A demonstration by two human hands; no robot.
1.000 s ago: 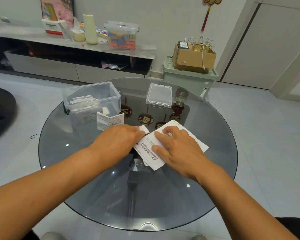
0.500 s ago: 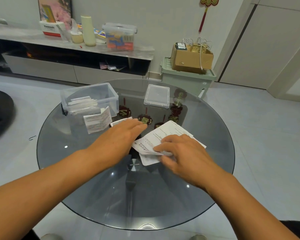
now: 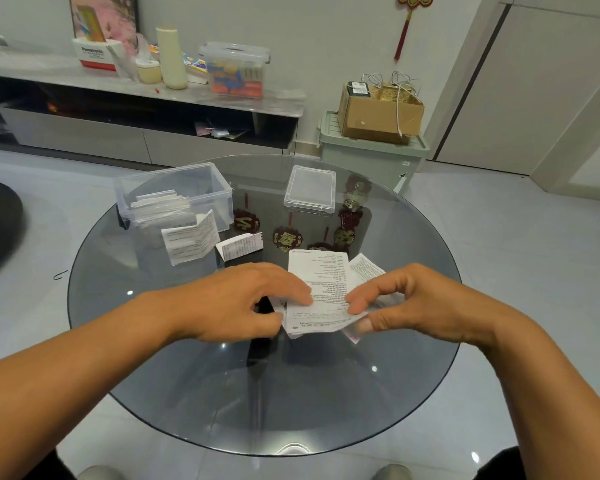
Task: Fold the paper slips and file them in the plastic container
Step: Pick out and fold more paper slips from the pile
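Your left hand (image 3: 243, 303) and right hand (image 3: 406, 303) both pinch the near edge of the white printed paper slip (image 3: 317, 289) at the centre of the round smoked-glass tabletop (image 3: 187, 393). The clear plastic container (image 3: 174, 192) stands far left with a folded slip (image 3: 189, 239) leaning on its near wall, another folded slip (image 3: 240, 245) just right of that. Bare glass spreads near you.

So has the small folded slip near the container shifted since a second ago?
Yes. The folded slip, earlier under the left hand, now lies clear on the glass, nearer the plastic container.
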